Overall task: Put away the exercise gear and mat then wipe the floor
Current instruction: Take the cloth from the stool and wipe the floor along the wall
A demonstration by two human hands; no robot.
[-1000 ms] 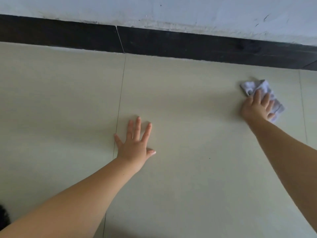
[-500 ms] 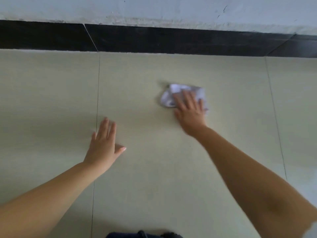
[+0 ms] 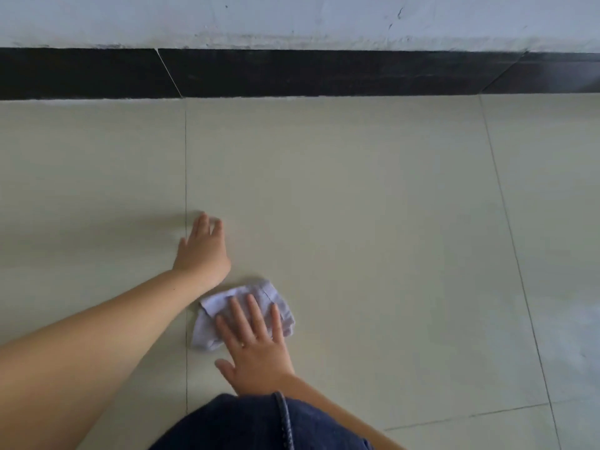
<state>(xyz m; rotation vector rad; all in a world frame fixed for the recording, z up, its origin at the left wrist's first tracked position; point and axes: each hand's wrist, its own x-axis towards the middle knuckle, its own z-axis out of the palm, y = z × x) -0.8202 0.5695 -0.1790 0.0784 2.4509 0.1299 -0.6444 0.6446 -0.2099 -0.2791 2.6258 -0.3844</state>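
Closest to me there's a bit of dark blue denim (image 3: pixel 259 423) at the bottom edge, looks like a knee, with a stitched seam running over it. Just past that my right hand (image 3: pixel 256 349) is flat on the cloth (image 3: pixel 246 315), fingers straight and a little spread, pressing it down onto the floor (image 3: pixel 373 238) rather than pinching it. The thumb sticks out to the left, off the cloth and on the tile. The cloth is a crumpled pale lavender-white rag, sitting right beside the thin grout line that runs away from me, on its right side.

A bit farther out my left hand (image 3: pixel 203 251) is planted on the floor, palm down, fingers straight and close together, holding nothing. Its wrist is nearly touching the far edge of the cloth, and the fingertips sit just right of that same grout line.

The floor is big cream tiles. Another grout line slants off on the right. Way at the back there's a black baseboard (image 3: pixel 324 73), then a scuffed white wall (image 3: pixel 292 17) above it.
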